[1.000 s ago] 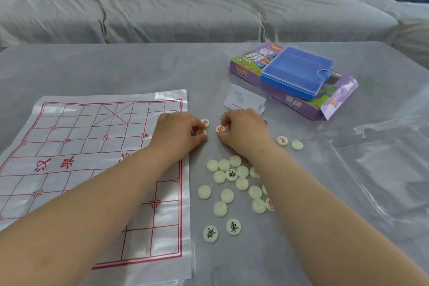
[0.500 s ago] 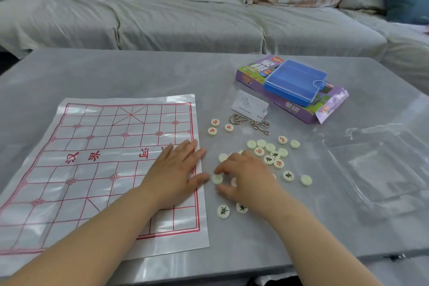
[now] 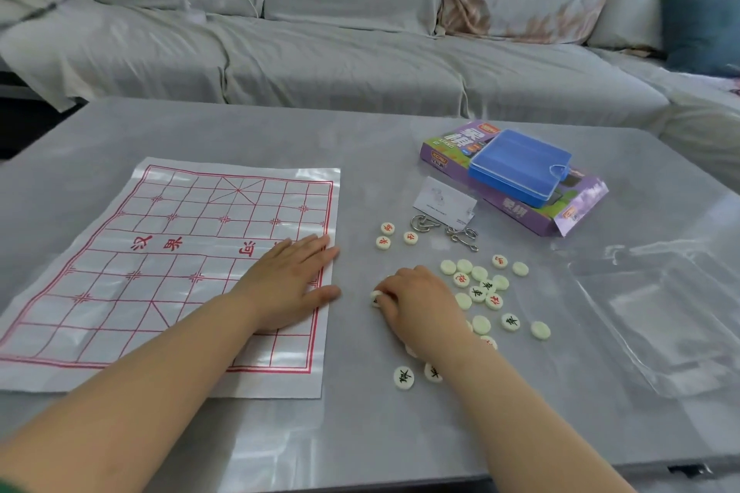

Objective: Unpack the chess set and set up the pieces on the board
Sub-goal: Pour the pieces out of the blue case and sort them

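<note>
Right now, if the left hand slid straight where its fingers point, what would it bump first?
The left hand would probably meet the three red-marked pieces beyond the board; depth is unclear.

Soft, even daylight lit the scene, and shadows were faint. Glare streaked the glossy board sheet [image 3: 180,264] and the clear plastic tray [image 3: 680,332]. Wide-angle distortion curved the table [image 3: 200,132] edges, and the sofa [image 3: 340,64] looked slightly blurred.

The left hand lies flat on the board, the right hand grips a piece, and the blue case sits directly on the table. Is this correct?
No: the head view shows the blue case resting on the purple box, not the table. The left hand lies flat on the board, and the right hand grips a piece.
</note>
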Tool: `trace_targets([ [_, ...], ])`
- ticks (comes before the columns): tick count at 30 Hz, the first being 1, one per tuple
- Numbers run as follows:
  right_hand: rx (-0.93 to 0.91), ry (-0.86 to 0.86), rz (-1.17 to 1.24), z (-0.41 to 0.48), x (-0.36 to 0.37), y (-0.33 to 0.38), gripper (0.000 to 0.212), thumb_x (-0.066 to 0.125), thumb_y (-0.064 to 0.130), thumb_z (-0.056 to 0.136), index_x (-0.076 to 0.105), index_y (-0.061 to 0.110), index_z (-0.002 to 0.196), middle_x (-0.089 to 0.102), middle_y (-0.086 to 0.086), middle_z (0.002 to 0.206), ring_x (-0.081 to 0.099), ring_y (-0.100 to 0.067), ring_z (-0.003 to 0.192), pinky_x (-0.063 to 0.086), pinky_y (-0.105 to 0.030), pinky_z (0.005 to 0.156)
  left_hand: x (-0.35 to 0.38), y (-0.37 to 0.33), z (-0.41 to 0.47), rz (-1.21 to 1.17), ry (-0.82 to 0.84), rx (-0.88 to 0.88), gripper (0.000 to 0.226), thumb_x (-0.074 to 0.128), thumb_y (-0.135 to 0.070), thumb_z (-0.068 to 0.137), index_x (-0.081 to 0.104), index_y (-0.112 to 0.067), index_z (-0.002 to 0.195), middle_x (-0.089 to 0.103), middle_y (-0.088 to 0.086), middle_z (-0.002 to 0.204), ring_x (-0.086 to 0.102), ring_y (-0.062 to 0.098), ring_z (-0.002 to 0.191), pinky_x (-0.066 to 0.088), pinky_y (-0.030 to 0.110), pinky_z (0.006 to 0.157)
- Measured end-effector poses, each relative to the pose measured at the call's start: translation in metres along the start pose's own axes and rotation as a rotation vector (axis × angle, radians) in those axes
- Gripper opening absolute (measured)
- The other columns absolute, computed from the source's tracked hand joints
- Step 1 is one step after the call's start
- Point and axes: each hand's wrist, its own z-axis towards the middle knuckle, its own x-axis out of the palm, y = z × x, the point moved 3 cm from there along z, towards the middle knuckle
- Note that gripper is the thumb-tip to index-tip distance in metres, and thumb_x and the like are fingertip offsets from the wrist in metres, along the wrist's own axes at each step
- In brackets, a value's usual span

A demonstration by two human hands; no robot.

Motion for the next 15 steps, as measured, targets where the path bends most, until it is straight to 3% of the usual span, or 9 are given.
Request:
trace_targets([
  [3, 0.066, -0.007, 0.166, -0.006, -0.008, -0.005, 0.029, 0.038, 0.02, 0.095, 0.061, 0.017, 0.113, 0.06, -0.003, 0.115, 0.042, -0.021, 0.11, 0.029, -0.024, 0.084, -0.001, 0.0, -0.002, -0.031, -0.09, -0.024, 0.098, -0.008, -0.067, 0.058, 0.006, -0.025, 0.145, 0.002, -0.006, 0.155, -0.001, 0.008, 0.142, -0.007, 0.025, 0.112],
  [5, 0.084, 0.022, 0.268, -0.017, -0.016, -0.009, 0.027, 0.042, 0.02, 0.094, 0.064, 0.019, 0.111, 0.062, -0.001, 0.112, 0.042, -0.019, 0.109, 0.028, -0.024, 0.077, -0.008, -0.009, -0.009, -0.134, -0.217, -0.073, 0.089, 0.002, -0.064, 0.067, 0.02, -0.021, 0.143, 0.017, -0.005, 0.153, 0.011, 0.01, 0.141, -0.004, 0.026, 0.113],
  [7, 0.036, 0.09, 0.286, -0.029, -0.018, -0.009, 0.026, 0.045, 0.021, 0.093, 0.066, 0.021, 0.109, 0.064, -0.001, 0.11, 0.041, -0.016, 0.105, 0.031, -0.025, 0.083, -0.014, -0.026, -0.019, -0.283, -0.367, -0.058, 0.067, 0.026, -0.051, 0.077, 0.046, -0.017, 0.131, 0.045, 0.001, 0.138, 0.036, 0.014, 0.13, 0.011, 0.031, 0.113],
  [9, -0.032, 0.155, 0.225, -0.037, -0.013, -0.004, 0.026, 0.046, 0.023, 0.093, 0.065, 0.023, 0.111, 0.064, 0.0, 0.11, 0.037, -0.014, 0.098, 0.029, -0.025, 0.088, -0.017, -0.051, -0.031, -0.303, -0.538, 0.075, 0.043, 0.043, -0.039, 0.079, 0.067, -0.013, 0.104, 0.068, 0.004, 0.105, 0.057, 0.013, 0.102, 0.035, 0.029, 0.099],
  [11, -0.073, 0.163, 0.164, -0.038, -0.007, -0.001, 0.026, 0.047, 0.024, 0.092, 0.066, 0.023, 0.11, 0.063, -0.005, 0.107, 0.039, -0.017, 0.096, 0.03, -0.027, 0.087, -0.008, -0.07, -0.044, -0.345, -0.544, 0.18, 0.034, 0.045, -0.031, 0.075, 0.071, -0.013, 0.089, 0.071, 0.001, 0.084, 0.051, 0.007, 0.084, 0.035, 0.019, 0.079],
  [15, -0.092, 0.06, 0.083, -0.036, -0.004, -0.001, 0.027, 0.046, 0.027, 0.092, 0.066, 0.02, 0.11, 0.064, -0.008, 0.104, 0.045, -0.023, 0.103, 0.03, -0.029, 0.08, 0.009, -0.083, -0.06, -0.476, -0.384, 0.125, 0.044, 0.04, -0.036, 0.073, 0.066, -0.019, 0.104, 0.07, -0.003, 0.092, 0.051, 0.005, 0.088, 0.031, 0.009, 0.072],
])
